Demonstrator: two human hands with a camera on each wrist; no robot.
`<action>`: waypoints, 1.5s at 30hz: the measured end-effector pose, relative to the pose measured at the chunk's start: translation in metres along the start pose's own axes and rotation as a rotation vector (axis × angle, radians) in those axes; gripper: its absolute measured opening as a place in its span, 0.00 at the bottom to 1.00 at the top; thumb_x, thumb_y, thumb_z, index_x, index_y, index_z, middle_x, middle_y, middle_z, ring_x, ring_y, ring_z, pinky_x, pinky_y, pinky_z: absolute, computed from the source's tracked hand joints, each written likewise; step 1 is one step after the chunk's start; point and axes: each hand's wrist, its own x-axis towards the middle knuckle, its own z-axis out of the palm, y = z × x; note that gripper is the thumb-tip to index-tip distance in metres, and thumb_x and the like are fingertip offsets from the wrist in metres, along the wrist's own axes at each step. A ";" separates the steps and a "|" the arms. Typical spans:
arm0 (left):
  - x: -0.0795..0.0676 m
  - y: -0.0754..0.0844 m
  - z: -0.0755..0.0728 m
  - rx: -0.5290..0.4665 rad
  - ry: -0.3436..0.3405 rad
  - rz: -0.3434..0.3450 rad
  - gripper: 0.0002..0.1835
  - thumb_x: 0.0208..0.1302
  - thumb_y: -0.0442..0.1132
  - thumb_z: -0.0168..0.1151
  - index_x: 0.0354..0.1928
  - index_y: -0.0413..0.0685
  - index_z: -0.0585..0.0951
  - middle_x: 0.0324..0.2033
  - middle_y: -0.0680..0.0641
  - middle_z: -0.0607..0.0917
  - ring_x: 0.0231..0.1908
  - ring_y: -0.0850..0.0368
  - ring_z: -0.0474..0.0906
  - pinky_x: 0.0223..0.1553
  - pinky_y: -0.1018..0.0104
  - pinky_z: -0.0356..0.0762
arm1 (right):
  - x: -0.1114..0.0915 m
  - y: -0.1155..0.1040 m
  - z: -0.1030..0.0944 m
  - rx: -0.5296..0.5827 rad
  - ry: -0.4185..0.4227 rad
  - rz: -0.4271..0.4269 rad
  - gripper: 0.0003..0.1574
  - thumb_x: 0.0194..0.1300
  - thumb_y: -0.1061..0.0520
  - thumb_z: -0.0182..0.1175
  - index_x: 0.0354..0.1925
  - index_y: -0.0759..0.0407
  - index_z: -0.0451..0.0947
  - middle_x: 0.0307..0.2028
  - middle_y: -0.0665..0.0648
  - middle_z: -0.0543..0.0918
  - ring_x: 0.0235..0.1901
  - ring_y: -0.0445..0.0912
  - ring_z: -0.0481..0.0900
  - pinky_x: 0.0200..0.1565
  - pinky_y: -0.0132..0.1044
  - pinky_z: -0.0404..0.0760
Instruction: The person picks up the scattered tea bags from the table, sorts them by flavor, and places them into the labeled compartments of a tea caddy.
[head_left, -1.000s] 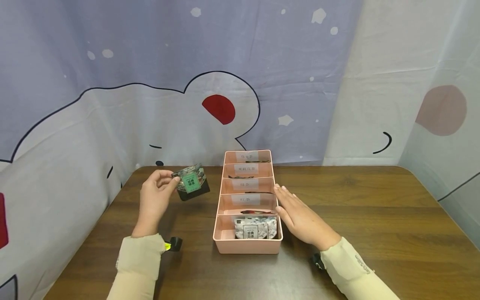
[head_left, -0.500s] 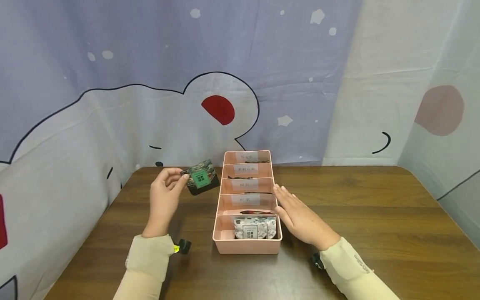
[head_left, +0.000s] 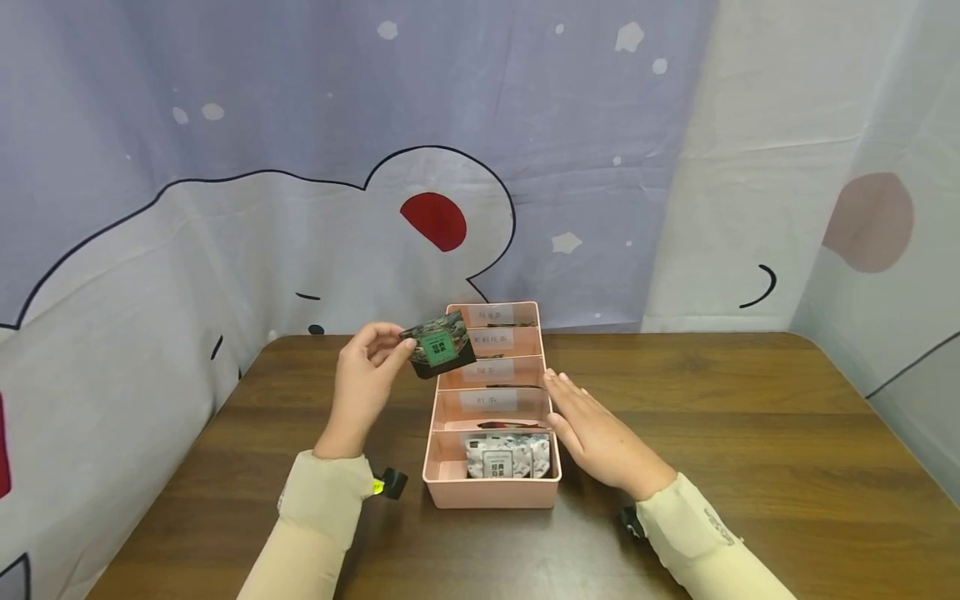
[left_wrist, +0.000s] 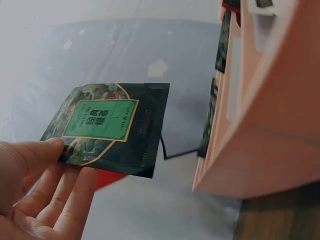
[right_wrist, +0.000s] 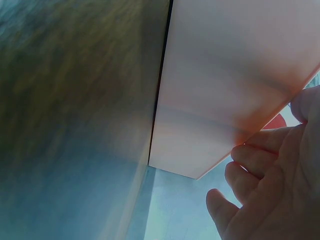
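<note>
Between thumb and fingers, my left hand (head_left: 365,379) pinches a dark green tea bag packet (head_left: 441,343) by its left edge. The packet's green label reads GREEN TEA in the left wrist view (left_wrist: 102,120). It is held up tilted over the left rim of a pink divided box (head_left: 491,496), partly covering the rear compartments. My right hand (head_left: 603,433) rests with straight fingers against the box's right side, as the right wrist view also shows on the box wall (right_wrist: 215,85). White tea packets (head_left: 506,457) stand in the nearest compartment.
Paper labels (head_left: 487,400) mark the box's dividers. A red packet (head_left: 510,426) lies in the second compartment, and dark packet edges show farther back. The box stands on a brown wooden table (head_left: 712,400), with a patterned curtain (head_left: 300,242) behind it.
My left hand has carried the green tea packet rightward and slightly up, from beside the box to above its left rim. My right hand has stayed at the box's side.
</note>
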 end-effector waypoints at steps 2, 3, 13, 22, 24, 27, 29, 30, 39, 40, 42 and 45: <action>0.003 0.003 0.005 0.007 -0.036 0.001 0.10 0.68 0.32 0.66 0.47 0.35 0.80 0.44 0.36 0.84 0.40 0.60 0.85 0.43 0.68 0.85 | 0.000 0.000 0.000 -0.004 -0.001 -0.001 0.36 0.83 0.49 0.42 0.77 0.68 0.52 0.77 0.64 0.56 0.77 0.58 0.51 0.74 0.56 0.56; 0.005 0.005 0.006 0.011 -0.054 0.003 0.10 0.69 0.33 0.66 0.47 0.35 0.80 0.44 0.36 0.85 0.41 0.58 0.85 0.43 0.68 0.85 | 0.000 0.000 0.000 -0.006 -0.001 -0.001 0.36 0.83 0.49 0.42 0.77 0.68 0.52 0.77 0.64 0.56 0.77 0.58 0.51 0.74 0.56 0.56; 0.015 0.015 0.026 0.036 -0.180 0.007 0.08 0.68 0.31 0.66 0.46 0.36 0.80 0.42 0.39 0.84 0.42 0.53 0.84 0.42 0.73 0.82 | 0.001 0.001 -0.001 -0.011 -0.007 0.001 0.36 0.83 0.49 0.42 0.78 0.67 0.52 0.77 0.63 0.56 0.77 0.58 0.51 0.74 0.56 0.57; 0.016 0.015 0.047 0.073 -0.270 -0.045 0.06 0.66 0.28 0.67 0.42 0.40 0.81 0.40 0.43 0.84 0.43 0.50 0.84 0.43 0.66 0.81 | 0.001 0.001 0.001 -0.010 -0.002 0.004 0.37 0.83 0.49 0.43 0.78 0.68 0.52 0.77 0.64 0.56 0.77 0.57 0.51 0.74 0.56 0.57; 0.016 0.014 0.050 0.078 -0.293 -0.051 0.06 0.65 0.28 0.67 0.41 0.40 0.80 0.39 0.44 0.83 0.43 0.50 0.84 0.40 0.67 0.80 | 0.000 0.001 0.001 -0.013 -0.001 0.003 0.37 0.83 0.49 0.43 0.78 0.67 0.52 0.78 0.64 0.56 0.77 0.57 0.51 0.74 0.56 0.57; 0.016 0.013 0.053 0.084 -0.336 -0.069 0.06 0.65 0.27 0.66 0.41 0.40 0.80 0.40 0.44 0.83 0.43 0.50 0.84 0.40 0.67 0.80 | 0.000 0.001 0.001 -0.017 -0.001 0.001 0.37 0.83 0.48 0.42 0.78 0.67 0.51 0.78 0.63 0.56 0.77 0.57 0.51 0.74 0.55 0.57; 0.015 0.012 0.055 0.090 -0.362 -0.078 0.06 0.65 0.27 0.66 0.41 0.40 0.80 0.40 0.44 0.83 0.43 0.50 0.84 0.41 0.66 0.80 | 0.000 0.002 0.001 -0.019 0.000 0.001 0.37 0.83 0.48 0.42 0.78 0.67 0.51 0.78 0.63 0.55 0.77 0.57 0.51 0.74 0.55 0.57; 0.015 0.012 0.056 0.092 -0.375 -0.088 0.06 0.65 0.27 0.67 0.40 0.40 0.80 0.41 0.44 0.83 0.43 0.51 0.83 0.41 0.65 0.81 | 0.000 0.002 0.001 -0.019 -0.001 0.002 0.37 0.83 0.48 0.42 0.78 0.67 0.51 0.78 0.63 0.55 0.77 0.57 0.51 0.74 0.55 0.57; 0.012 0.007 0.063 0.091 -0.475 -0.142 0.06 0.64 0.24 0.65 0.39 0.40 0.80 0.41 0.44 0.84 0.40 0.53 0.84 0.43 0.59 0.85 | 0.001 0.002 0.001 -0.005 -0.001 -0.001 0.37 0.83 0.49 0.43 0.78 0.67 0.52 0.77 0.64 0.56 0.77 0.57 0.51 0.74 0.56 0.57; 0.012 0.007 0.063 0.092 -0.488 -0.140 0.07 0.64 0.23 0.64 0.39 0.40 0.80 0.41 0.43 0.84 0.41 0.52 0.84 0.44 0.59 0.85 | 0.001 0.002 0.002 -0.002 0.000 -0.001 0.36 0.83 0.49 0.43 0.78 0.68 0.52 0.77 0.64 0.56 0.77 0.57 0.51 0.74 0.56 0.57; 0.011 0.007 0.063 0.085 -0.514 -0.133 0.07 0.64 0.21 0.63 0.40 0.38 0.80 0.41 0.42 0.85 0.43 0.47 0.84 0.45 0.60 0.85 | 0.001 0.002 0.001 0.001 0.002 0.000 0.36 0.82 0.50 0.43 0.78 0.67 0.52 0.77 0.64 0.57 0.77 0.57 0.51 0.74 0.57 0.57; 0.010 0.007 0.063 0.075 -0.543 -0.115 0.08 0.64 0.20 0.61 0.41 0.35 0.81 0.41 0.40 0.85 0.45 0.42 0.84 0.47 0.61 0.85 | 0.001 0.002 0.001 -0.002 0.002 0.002 0.36 0.82 0.50 0.44 0.78 0.68 0.53 0.77 0.64 0.57 0.77 0.57 0.51 0.74 0.57 0.57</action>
